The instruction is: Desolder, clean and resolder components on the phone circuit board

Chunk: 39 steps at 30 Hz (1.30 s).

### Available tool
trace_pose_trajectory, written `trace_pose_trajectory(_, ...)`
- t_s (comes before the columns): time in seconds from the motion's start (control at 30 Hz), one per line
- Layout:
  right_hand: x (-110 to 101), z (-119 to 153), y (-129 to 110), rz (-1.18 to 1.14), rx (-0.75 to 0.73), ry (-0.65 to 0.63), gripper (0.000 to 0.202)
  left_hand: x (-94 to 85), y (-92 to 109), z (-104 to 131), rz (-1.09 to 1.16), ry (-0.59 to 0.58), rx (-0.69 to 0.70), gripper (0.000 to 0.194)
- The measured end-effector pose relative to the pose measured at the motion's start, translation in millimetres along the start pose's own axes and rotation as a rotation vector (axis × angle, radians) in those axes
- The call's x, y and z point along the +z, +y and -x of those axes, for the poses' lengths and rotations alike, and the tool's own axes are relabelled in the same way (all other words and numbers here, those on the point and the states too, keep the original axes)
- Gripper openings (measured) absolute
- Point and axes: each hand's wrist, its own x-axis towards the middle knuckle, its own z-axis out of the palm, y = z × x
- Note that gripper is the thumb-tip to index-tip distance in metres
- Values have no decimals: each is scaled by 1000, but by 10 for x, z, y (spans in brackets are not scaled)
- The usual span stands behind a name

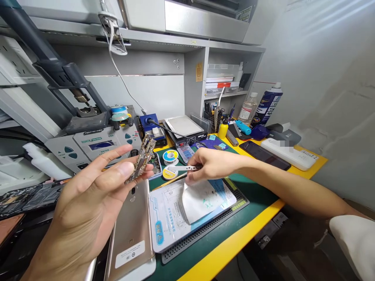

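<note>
My left hand (99,195) holds a small circuit board (142,160) upright between thumb and fingers, above a gold phone back (129,230). My right hand (206,164) is closed around metal tweezers (184,168), whose tips point left toward the solder spools. Fingers of that hand also touch the raised edge of a white cloth (199,203), marked with green smudges. Under the cloth lies a printed blue and white pad (164,234) on a dark perforated mat (202,230).
Two solder spools (170,157) stand behind the pad. A hot air station (99,146) is at the left, with a heating plate (184,127) at the back. A yellow bottle (223,129), black phone (263,155) and white power strip (288,154) are at the right.
</note>
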Motion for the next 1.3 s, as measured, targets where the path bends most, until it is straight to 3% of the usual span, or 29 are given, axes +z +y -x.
trace_pose_trajectory(0.13,34,52,-27,-289,52,-26,49,-30,15,4,10,8,-1,53)
trace_pose_trajectory(0.23,105,135,-99,-462,27,44,58,-53,29,-6,20,7,10,52)
trace_pose_trajectory(0.37,163,189,-165,-601,-2,136,59,-76,63,-14,45,7,29,47)
trace_pose_trajectory(0.53,139,114,-114,-633,88,146,51,-37,109,47,36,20,34,31)
trace_pose_trajectory(0.77,162,138,-117,-520,131,58,46,23,137,85,33,25,32,29)
trace_pose_trajectory(1.0,129,248,60,-74,175,251,53,13,140,85,32,39,21,33)
trace_pose_trajectory(1.2,62,312,54,159,271,174,68,34,145,108,27,46,24,32)
trace_pose_trajectory(1.3,28,304,78,224,253,179,61,23,143,103,25,35,25,35)
